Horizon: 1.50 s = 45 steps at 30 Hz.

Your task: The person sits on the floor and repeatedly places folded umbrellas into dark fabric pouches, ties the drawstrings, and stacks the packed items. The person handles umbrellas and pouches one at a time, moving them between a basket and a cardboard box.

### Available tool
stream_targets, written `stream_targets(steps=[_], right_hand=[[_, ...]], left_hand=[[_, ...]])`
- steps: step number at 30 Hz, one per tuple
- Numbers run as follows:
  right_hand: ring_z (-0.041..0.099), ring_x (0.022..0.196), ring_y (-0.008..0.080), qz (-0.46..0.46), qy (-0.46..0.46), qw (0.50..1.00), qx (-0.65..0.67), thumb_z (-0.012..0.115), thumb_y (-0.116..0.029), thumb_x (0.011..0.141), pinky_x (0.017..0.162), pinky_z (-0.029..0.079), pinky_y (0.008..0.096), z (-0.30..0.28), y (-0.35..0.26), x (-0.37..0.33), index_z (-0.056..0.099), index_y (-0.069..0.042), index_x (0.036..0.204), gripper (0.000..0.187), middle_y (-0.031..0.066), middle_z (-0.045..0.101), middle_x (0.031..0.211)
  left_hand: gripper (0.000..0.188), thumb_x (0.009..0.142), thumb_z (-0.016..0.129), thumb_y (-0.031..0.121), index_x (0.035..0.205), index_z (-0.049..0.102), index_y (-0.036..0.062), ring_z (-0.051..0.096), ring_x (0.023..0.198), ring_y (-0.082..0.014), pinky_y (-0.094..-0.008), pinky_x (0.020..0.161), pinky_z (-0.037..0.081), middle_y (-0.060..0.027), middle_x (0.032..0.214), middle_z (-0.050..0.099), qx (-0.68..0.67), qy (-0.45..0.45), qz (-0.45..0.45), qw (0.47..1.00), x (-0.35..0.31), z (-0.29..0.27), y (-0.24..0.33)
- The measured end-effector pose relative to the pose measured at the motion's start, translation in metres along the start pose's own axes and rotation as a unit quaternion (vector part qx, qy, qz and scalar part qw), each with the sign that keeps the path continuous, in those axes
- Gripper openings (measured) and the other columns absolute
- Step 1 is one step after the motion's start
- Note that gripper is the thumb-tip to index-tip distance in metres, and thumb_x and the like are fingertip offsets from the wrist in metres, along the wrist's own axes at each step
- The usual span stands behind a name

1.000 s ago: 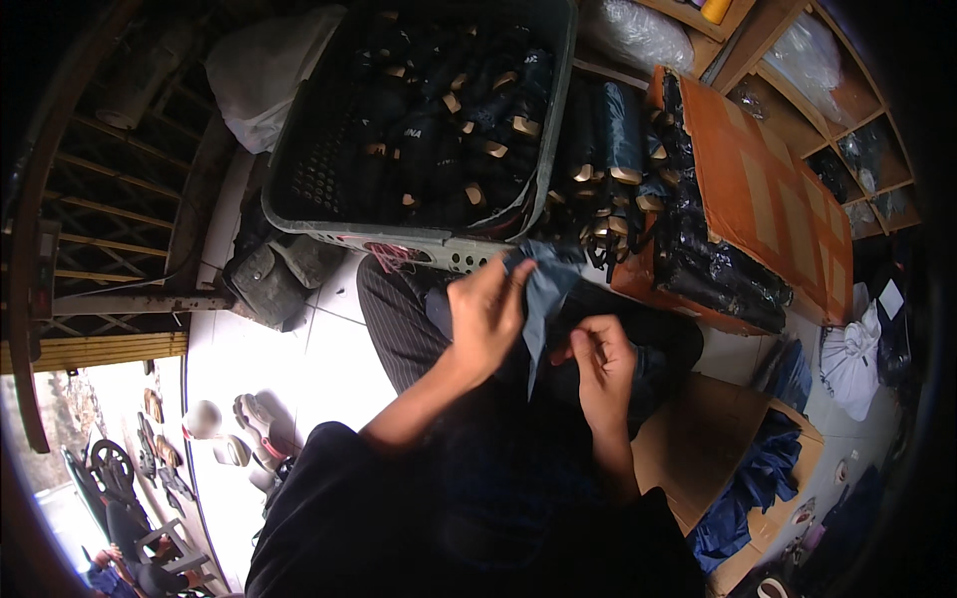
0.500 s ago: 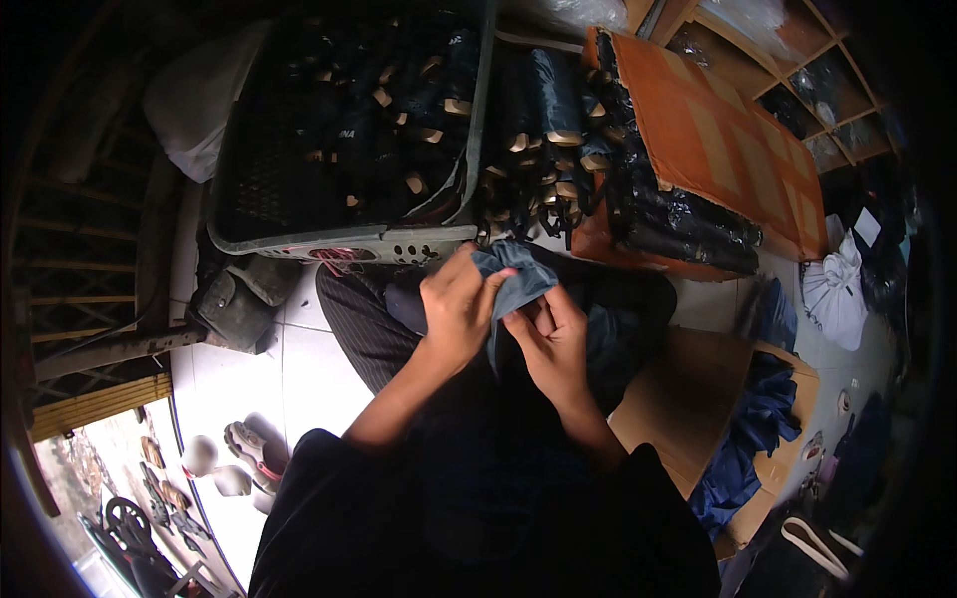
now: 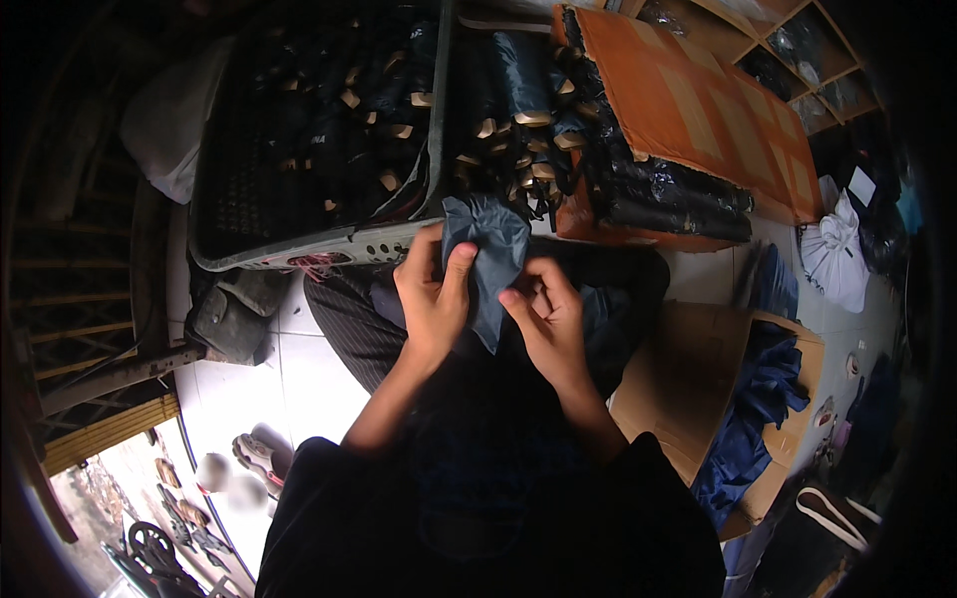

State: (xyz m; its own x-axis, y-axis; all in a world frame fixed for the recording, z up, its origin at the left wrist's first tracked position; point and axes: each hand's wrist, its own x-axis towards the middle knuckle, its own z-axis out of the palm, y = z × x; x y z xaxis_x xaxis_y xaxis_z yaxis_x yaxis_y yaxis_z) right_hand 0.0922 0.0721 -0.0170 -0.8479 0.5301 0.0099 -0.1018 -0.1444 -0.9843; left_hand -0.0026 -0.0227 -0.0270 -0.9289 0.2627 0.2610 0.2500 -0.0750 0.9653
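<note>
A limp, creased piece of blue-grey cloth (image 3: 488,239), tapering to a point at the bottom, hangs between my hands above my lap. My left hand (image 3: 436,299) pinches its left side, the thumb lying on the front and the fingers behind. At the cloth's right edge, my right hand (image 3: 548,317) is closed with curled fingers, its thumb tip against the fabric. Whatever its fingertips grip is partly hidden. Just beyond the cloth are dark rolled bundles with tan ends that look like folded umbrellas (image 3: 523,85).
A large plastic basket (image 3: 299,254) full of similar bundles stands at the far left. Right of it is an orange cardboard box (image 3: 688,100) with black wrapped packs. Near right, an open brown carton (image 3: 678,374) holds blue fabric (image 3: 753,429). Shoes (image 3: 257,460) lie at left.
The cloth, bunched up before, now hangs more spread and upright. My left hand has shifted slightly left, and the gap between my hands has widened. The whole view has moved a little.
</note>
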Motion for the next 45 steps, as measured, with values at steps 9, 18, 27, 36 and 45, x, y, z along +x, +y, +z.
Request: stream_targets(steps=[9, 18, 27, 36, 45], right_hand=[[0.052, 0.072, 0.01, -0.067, 0.122, 0.984, -0.112, 0.057, -0.015, 0.094, 0.067, 0.042, 0.0256, -0.009, 0.019, 0.011, 0.054, 0.001, 0.095, 0.016, 0.0045, 0.058, 0.08], [0.044, 0.065, 0.0057, -0.092, 0.198, 0.972, -0.087, 0.054, -0.013, 0.095, 0.056, 0.036, 0.0228, -0.025, 0.034, 0.02, 0.055, -0.001, 0.094, 0.012, -0.0022, 0.048, 0.072], [0.054, 0.097, 0.0107, 0.038, 0.018, 0.999, 0.031, 0.062, 0.006, 0.085, 0.082, 0.045, 0.0212, -0.036, 0.015, 0.001, 0.044, -0.005, 0.12, 0.041, 0.0083, 0.055, 0.109], [0.051, 0.083, 0.0055, -0.012, 0.054, 0.994, -0.097, 0.058, 0.0, 0.09, 0.074, 0.039, 0.0176, -0.045, 0.018, 0.009, 0.056, -0.003, 0.106, 0.017, 0.0012, 0.055, 0.094], [0.031, 0.061, -0.0013, 0.049, 0.048, 0.995, -0.073, 0.055, -0.006, 0.092, 0.054, 0.022, 0.0163, -0.025, 0.021, 0.011, 0.061, -0.007, 0.104, 0.014, -0.0095, 0.045, 0.075]], left_hand=[[0.026, 0.086, 0.069, 0.012, 0.073, 0.052, -0.0035, 0.04, 0.059, -0.0094, -0.0271, 0.053, 0.037, -0.0096, 0.06, 0.046, 0.087, -0.065, -0.046, 0.993, -0.035, 0.015, -0.024], [0.032, 0.093, 0.061, 0.014, 0.069, 0.046, -0.0014, 0.03, 0.054, -0.0044, -0.025, 0.043, 0.027, -0.003, 0.051, 0.036, 0.123, -0.056, -0.059, 0.989, -0.03, 0.022, -0.022], [0.023, 0.085, 0.071, 0.015, 0.098, 0.059, 0.0004, 0.052, 0.059, -0.0041, -0.021, 0.052, 0.04, -0.005, 0.064, 0.061, 0.105, -0.118, -0.103, 0.982, 0.001, -0.001, 0.027], [0.046, 0.085, 0.063, 0.043, 0.106, 0.06, 0.0012, 0.067, 0.061, -0.0223, -0.0342, 0.056, 0.053, -0.0126, 0.069, 0.065, 0.464, -0.15, -0.127, 0.864, 0.219, -0.175, -0.031], [0.104, 0.059, 0.078, 0.06, 0.142, 0.038, 0.0122, 0.052, 0.12, -0.035, -0.043, 0.096, 0.048, -0.0222, 0.134, 0.049, 0.605, -0.338, -0.236, 0.681, 0.247, -0.234, -0.146]])
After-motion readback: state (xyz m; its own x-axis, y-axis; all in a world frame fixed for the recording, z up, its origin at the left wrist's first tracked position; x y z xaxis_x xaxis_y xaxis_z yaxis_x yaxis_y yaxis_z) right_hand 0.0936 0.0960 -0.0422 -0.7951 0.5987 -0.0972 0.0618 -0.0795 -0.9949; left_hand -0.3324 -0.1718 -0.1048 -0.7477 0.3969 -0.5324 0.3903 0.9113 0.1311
